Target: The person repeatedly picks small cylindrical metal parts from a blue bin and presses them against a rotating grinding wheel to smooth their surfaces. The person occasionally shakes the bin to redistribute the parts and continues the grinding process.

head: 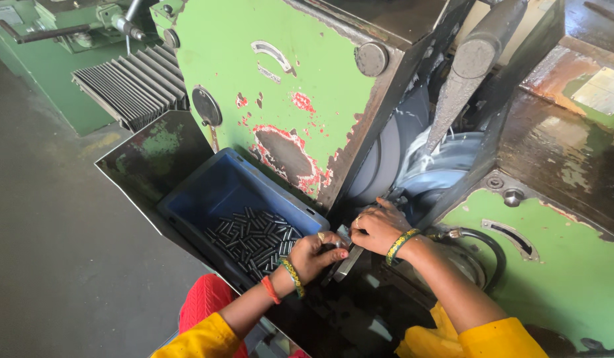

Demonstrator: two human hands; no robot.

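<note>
My left hand (315,254) is closed around small dark metal pins at the near right corner of a blue plastic crate (207,192). The crate holds several short dark cylindrical pins (252,237). My right hand (376,227) rests fingers-down on a narrow metal guide rail (347,263) that leads toward the grinding wheels (413,166) of a green machine; whether it holds a pin cannot be seen. Both wrists wear bangles, and the sleeves are yellow.
The worn green machine housing (287,86) rises right behind the crate. A heavy grey lever arm (469,73) slants down over the wheels. A black hose (486,242) loops to the right. A ribbed bellows cover (134,83) lies at the upper left, grey floor (48,232) at the left.
</note>
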